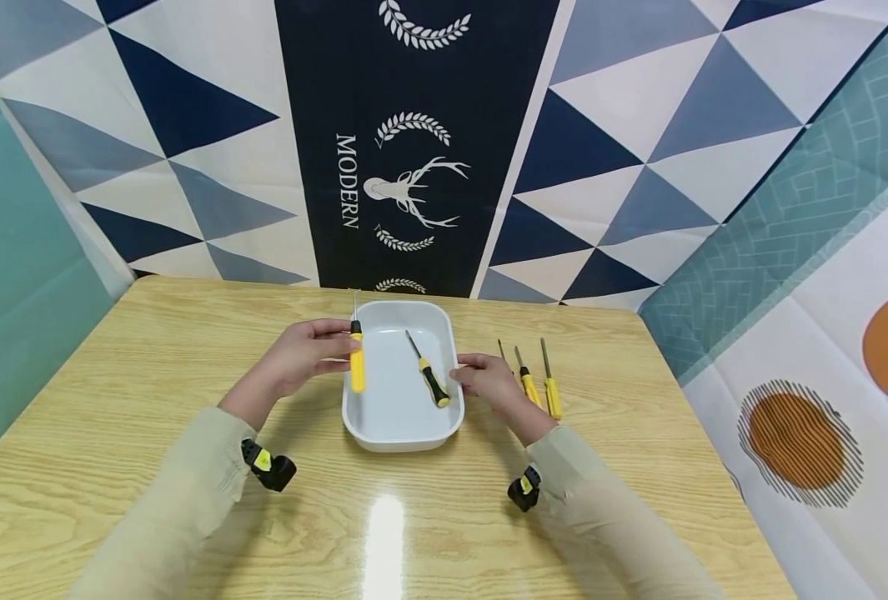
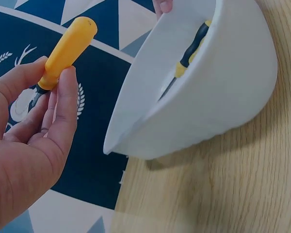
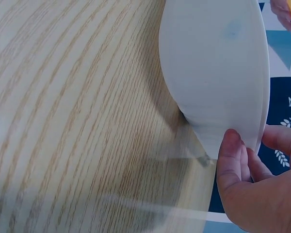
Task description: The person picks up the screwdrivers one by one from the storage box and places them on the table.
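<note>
Screened-off indoor nook, geometric fabric hangings [image 1: 601,150] (deer print [image 1: 385,189] included), wood-grain table [image 1: 173,358]; room type unclear

I take the bin [image 1: 383,412] for plastic: smooth, with a soft sheen inside, its outer wall nearly matt in my wrist views. The raised screwdriver [image 2: 66,54] gives me a smooth, lightly glossy plastic handle and a metal shaft; the black-and-yellow screwdriver [image 1: 428,372] also looks plastic-handled, its thin shaft metal. The table [image 1: 451,517] reads as wood grain under a finish glossy enough to reflect light. I see matt, faintly creased printed cloth in the backdrop [image 1: 594,67], and matt fabric in the sleeves [image 1: 169,496].
</note>
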Demonstrator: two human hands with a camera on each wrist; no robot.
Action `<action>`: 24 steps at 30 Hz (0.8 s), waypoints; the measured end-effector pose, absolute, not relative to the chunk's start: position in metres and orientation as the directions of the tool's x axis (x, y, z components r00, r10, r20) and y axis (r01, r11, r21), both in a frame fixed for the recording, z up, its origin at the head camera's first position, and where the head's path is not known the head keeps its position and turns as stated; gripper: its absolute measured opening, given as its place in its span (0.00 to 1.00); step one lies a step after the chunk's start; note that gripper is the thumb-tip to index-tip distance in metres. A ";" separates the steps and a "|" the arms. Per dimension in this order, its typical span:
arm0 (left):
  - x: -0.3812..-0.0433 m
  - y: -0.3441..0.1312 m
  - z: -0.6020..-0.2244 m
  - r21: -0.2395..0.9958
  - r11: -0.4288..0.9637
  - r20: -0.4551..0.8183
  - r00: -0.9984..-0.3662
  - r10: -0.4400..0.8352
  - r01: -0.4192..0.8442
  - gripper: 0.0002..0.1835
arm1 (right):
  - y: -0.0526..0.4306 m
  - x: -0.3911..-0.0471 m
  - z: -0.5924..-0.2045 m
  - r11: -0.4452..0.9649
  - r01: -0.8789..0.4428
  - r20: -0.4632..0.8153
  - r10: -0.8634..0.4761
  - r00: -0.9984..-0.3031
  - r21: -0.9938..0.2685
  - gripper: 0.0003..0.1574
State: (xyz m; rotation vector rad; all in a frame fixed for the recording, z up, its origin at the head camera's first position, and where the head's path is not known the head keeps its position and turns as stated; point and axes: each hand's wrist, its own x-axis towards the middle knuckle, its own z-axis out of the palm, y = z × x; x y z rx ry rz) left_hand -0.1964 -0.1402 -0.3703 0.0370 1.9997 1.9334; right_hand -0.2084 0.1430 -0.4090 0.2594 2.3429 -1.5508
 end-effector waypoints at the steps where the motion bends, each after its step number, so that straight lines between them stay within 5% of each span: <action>1: -0.196 -0.142 -0.371 0.972 0.066 -0.236 -0.936 0.263 -0.226 0.27 | 0.143 -0.208 -0.409 0.395 0.321 -0.359 -0.025 -0.933 -0.861 0.25; 24: -0.181 -0.196 -0.389 0.963 0.169 -0.246 -0.944 0.219 -0.212 0.33 | 0.143 -0.207 -0.408 0.388 0.324 -0.356 -0.011 -0.935 -0.863 0.25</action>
